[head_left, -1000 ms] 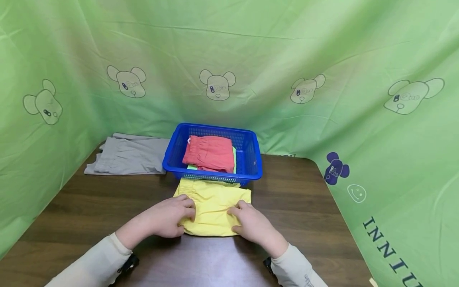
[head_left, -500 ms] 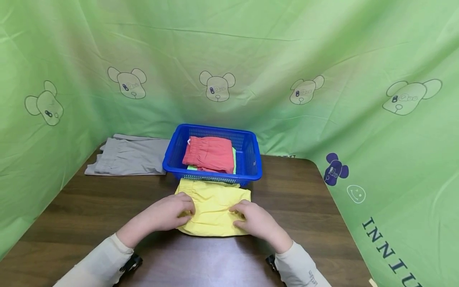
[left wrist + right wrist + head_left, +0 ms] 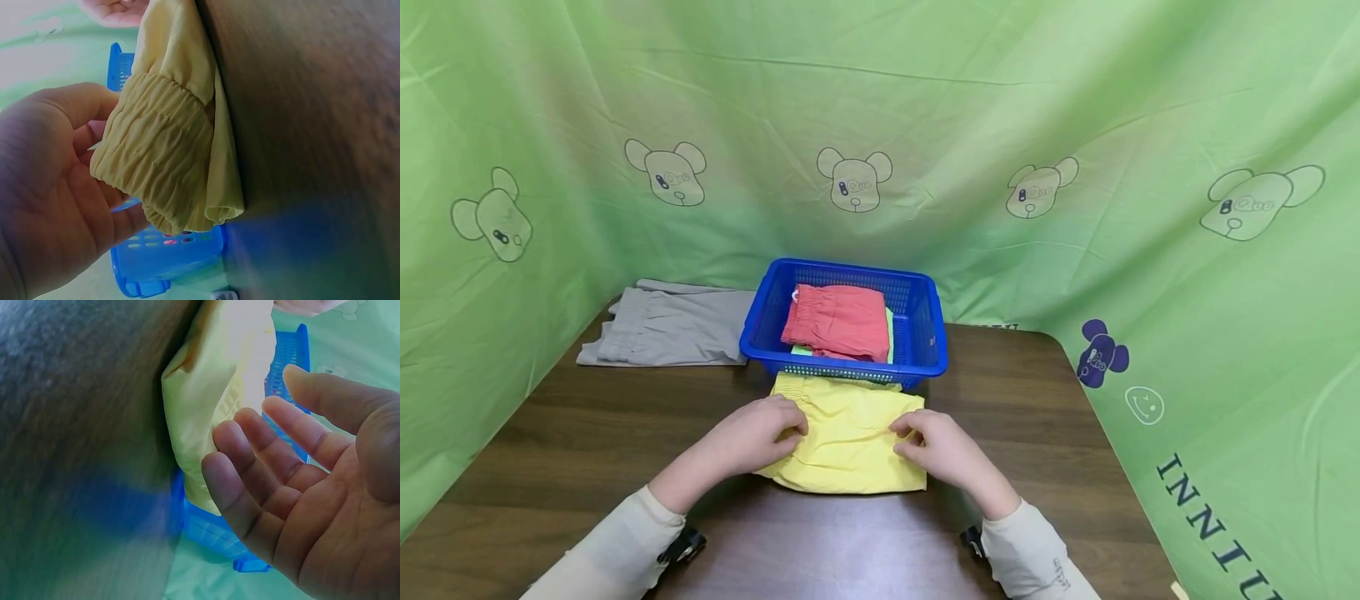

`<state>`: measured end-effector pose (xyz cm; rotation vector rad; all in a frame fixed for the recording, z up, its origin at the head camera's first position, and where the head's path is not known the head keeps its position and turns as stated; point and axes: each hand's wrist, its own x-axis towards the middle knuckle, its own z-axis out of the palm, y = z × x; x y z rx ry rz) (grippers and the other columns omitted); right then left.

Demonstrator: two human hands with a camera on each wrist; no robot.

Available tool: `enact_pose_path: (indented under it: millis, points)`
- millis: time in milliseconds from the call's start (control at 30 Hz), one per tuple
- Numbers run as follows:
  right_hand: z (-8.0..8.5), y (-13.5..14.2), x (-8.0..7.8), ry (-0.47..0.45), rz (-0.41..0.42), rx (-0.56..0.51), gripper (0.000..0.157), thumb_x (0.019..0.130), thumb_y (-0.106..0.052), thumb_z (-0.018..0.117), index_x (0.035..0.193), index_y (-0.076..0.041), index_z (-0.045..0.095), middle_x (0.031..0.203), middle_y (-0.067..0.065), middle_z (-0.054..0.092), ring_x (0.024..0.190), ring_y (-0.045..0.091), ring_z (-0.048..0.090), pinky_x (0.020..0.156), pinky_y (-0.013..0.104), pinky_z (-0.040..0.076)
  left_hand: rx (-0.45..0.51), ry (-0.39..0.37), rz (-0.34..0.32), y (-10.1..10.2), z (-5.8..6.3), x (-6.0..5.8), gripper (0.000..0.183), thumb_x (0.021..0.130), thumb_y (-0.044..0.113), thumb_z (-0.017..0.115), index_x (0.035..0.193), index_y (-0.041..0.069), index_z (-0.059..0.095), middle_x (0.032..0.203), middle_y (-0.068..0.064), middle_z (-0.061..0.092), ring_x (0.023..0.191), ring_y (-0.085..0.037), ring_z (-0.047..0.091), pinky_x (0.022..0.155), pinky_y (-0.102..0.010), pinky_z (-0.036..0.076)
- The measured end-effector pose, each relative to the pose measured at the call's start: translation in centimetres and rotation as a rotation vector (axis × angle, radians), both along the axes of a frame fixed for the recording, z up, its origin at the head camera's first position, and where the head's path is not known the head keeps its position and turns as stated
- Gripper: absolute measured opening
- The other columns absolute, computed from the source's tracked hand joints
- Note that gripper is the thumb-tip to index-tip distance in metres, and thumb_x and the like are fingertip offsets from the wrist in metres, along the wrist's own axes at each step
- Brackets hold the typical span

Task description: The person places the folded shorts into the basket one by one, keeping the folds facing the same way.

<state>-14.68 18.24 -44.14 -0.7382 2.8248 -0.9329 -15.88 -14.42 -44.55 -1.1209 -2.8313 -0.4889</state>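
A folded pair of yellow shorts (image 3: 850, 442) lies on the table in front of the blue basket, its gathered waistband (image 3: 153, 137) at the left. My left hand (image 3: 756, 437) is at that waistband end, fingers loosely bent over the cloth; in the left wrist view the waistband hides some fingertips. At the opposite end, my right hand (image 3: 943, 450) has relaxed, slightly bent fingers (image 3: 240, 487) with nothing gripped between them. Those fingertips are close to the shorts' right edge; whether they touch it I cannot tell.
In the blue basket (image 3: 936, 333) lie folded red shorts (image 3: 838, 321) on top of something light green (image 3: 891, 333). Grey folded clothing (image 3: 677, 325) lies left of the basket. A green printed curtain (image 3: 962, 108) encloses the back and sides of the wooden table (image 3: 1022, 467).
My right hand has shifted rightward and a little upward, uncovering more of the shorts' right end. My left hand has moved slightly up along the waistband. The shorts lie nearly as before.
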Motion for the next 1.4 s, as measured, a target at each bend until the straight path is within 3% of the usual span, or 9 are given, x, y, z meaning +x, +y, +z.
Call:
enact_pose_path:
  millis: [100, 367, 600, 833, 1100, 1400]
  points:
    - [0.1, 0.2, -0.1, -0.026, -0.045, -0.026, 0.015, 0.092, -0.015, 0.076, 0.106, -0.009, 0.076, 0.098, 0.0, 0.072, 0.082, 0.01, 0.063, 0.076, 0.03, 0.056, 0.009, -0.006, 0.06, 0.0, 0.0, 0.0, 0.003, 0.091, 0.019, 0.076, 0.093, 0.018, 0.074, 0.09, 0.011, 0.066, 0.086, -0.01, 0.058, 0.081, -0.034, 0.056]
    - [0.2, 0.8, -0.7, -0.115, -0.181, -0.095, 0.014, 0.095, -0.018, 0.074, 0.105, -0.01, 0.076, 0.095, -0.003, 0.072, 0.086, 0.012, 0.063, 0.079, 0.029, 0.054, 0.111, -0.11, 0.212, -0.3, 0.2, -0.4, 0.008, 0.092, 0.016, 0.075, 0.1, 0.016, 0.074, 0.094, 0.007, 0.069, 0.089, -0.012, 0.062, 0.087, -0.039, 0.057]
    - [0.1, 1.4, -1.3, -0.206, -0.295, -0.153, 0.013, 0.095, -0.018, 0.074, 0.105, -0.011, 0.075, 0.091, -0.002, 0.071, 0.079, 0.016, 0.062, 0.069, 0.03, 0.054, 0.238, -0.18, 0.274, -1.2, 0.2, -1.2, 0.011, 0.093, 0.013, 0.071, 0.104, 0.011, 0.073, 0.092, 0.004, 0.068, 0.087, -0.012, 0.062, 0.084, -0.038, 0.057]
    - [-0.3, 2.1, -1.9, -0.27, -0.336, -0.243, 0.019, 0.098, -0.019, 0.07, 0.113, -0.007, 0.072, 0.088, 0.007, 0.069, 0.077, 0.027, 0.064, 0.063, 0.038, 0.057, 0.356, -0.33, 0.305, -2.3, 0.1, -2.0, 0.01, 0.098, 0.016, 0.068, 0.107, 0.012, 0.071, 0.091, 0.004, 0.067, 0.085, -0.014, 0.06, 0.078, -0.034, 0.054]
    - [-0.4, 2.6, -2.3, -0.318, -0.444, -0.235, 0.023, 0.1, -0.023, 0.067, 0.117, -0.007, 0.069, 0.1, 0.011, 0.071, 0.085, 0.026, 0.065, 0.068, 0.039, 0.059, 0.36, -0.385, 0.4, -3.5, 0.2, -2.6, 0.013, 0.1, 0.02, 0.066, 0.11, 0.012, 0.07, 0.095, -0.001, 0.067, 0.086, -0.018, 0.059, 0.075, -0.033, 0.052]
    - [-0.4, 2.7, -2.3, -0.38, -0.483, -0.174, 0.035, 0.1, -0.027, 0.067, 0.126, -0.004, 0.065, 0.101, 0.011, 0.07, 0.082, 0.024, 0.066, 0.066, 0.037, 0.059, 0.307, -0.47, 0.496, -3.9, 0.5, -2.6, 0.026, 0.1, 0.027, 0.065, 0.116, 0.007, 0.066, 0.102, -0.007, 0.068, 0.088, -0.021, 0.06, 0.074, -0.036, 0.053]
